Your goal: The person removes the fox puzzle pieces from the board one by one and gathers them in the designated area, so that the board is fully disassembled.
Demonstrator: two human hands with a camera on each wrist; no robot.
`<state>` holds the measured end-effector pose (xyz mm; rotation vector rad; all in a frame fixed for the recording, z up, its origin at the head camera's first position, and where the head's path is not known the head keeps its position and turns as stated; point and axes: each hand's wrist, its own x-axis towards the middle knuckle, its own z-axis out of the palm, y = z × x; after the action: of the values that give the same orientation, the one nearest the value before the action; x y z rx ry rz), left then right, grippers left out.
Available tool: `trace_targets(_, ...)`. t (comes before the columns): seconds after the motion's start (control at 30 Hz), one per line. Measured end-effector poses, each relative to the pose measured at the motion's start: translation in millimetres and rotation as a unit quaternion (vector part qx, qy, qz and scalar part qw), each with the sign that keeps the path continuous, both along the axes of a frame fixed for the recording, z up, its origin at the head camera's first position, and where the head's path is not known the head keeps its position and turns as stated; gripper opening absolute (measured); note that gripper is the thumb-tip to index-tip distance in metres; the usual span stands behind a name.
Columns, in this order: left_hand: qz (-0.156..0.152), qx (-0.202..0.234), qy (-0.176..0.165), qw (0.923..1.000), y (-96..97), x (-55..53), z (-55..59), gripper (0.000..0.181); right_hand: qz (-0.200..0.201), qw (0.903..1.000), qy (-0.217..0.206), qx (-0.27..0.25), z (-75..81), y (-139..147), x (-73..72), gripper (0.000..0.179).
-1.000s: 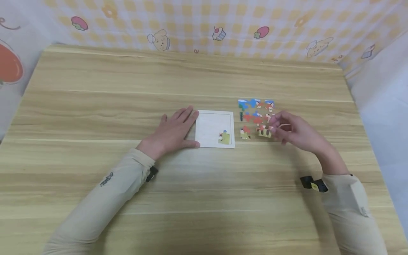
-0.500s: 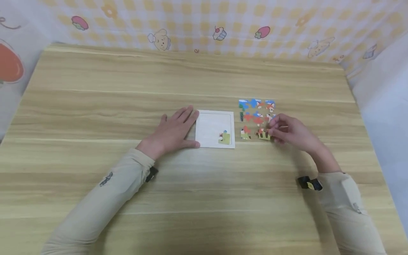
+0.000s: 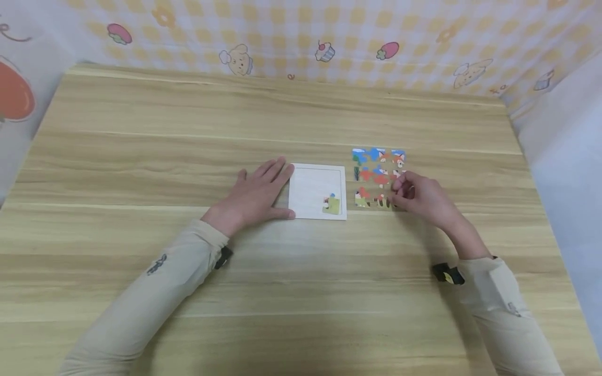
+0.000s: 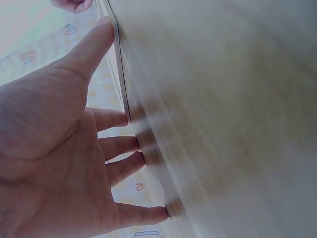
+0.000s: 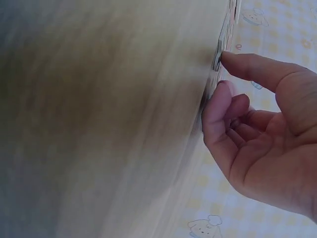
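Note:
In the head view, my left hand [image 3: 254, 196] lies spread at the left side of a white square puzzle tray [image 3: 312, 190], thumb and fingertips touching its edge. A green jigsaw piece [image 3: 332, 204] sits in the tray's lower right corner. To the right of the tray lie several jigsaw pieces [image 3: 381, 178] showing a fox picture. My right hand [image 3: 423, 196] is low over their right side, fingers loosely bent. In the right wrist view, its thumb touches the edge of a piece [image 5: 217, 58], and the index fingertip stands apart from the thumb. The hand hides part of the lower right pieces.
The wooden table [image 3: 282, 292] extends around the tray and pieces. A yellow checked cloth [image 3: 282, 36] with printed cartoons hangs behind its far edge. Pale cloth [image 3: 564, 130] hangs along the right side.
My right hand has shifted left and slightly nearer, and the striped piece by its thumb has slid a little left and nearer. My left hand and the tray have stayed put.

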<state>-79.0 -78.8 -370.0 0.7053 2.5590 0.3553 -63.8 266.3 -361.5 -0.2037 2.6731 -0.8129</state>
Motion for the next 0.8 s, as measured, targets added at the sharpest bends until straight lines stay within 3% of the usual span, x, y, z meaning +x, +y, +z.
trace_targets(0.13,0.001,-0.003,0.001,1.0000,-0.8,0.4,-0.1,0.096,0.006,0.9999,0.010,0.007,-0.3,-0.2,0.3,0.018)
trace_targets(0.43,-0.003,-0.005,-0.001,1.0000,-0.6,0.7,2.0,0.096,0.055,0.9982,-0.022,0.012,6.2,0.1,2.5,0.024)
trace_targets(0.8,-0.006,-0.006,0.000,1.0000,0.1,0.5,2.2,0.095,0.064,0.9976,-0.007,0.026,6.5,-6.4,2.7,0.021)
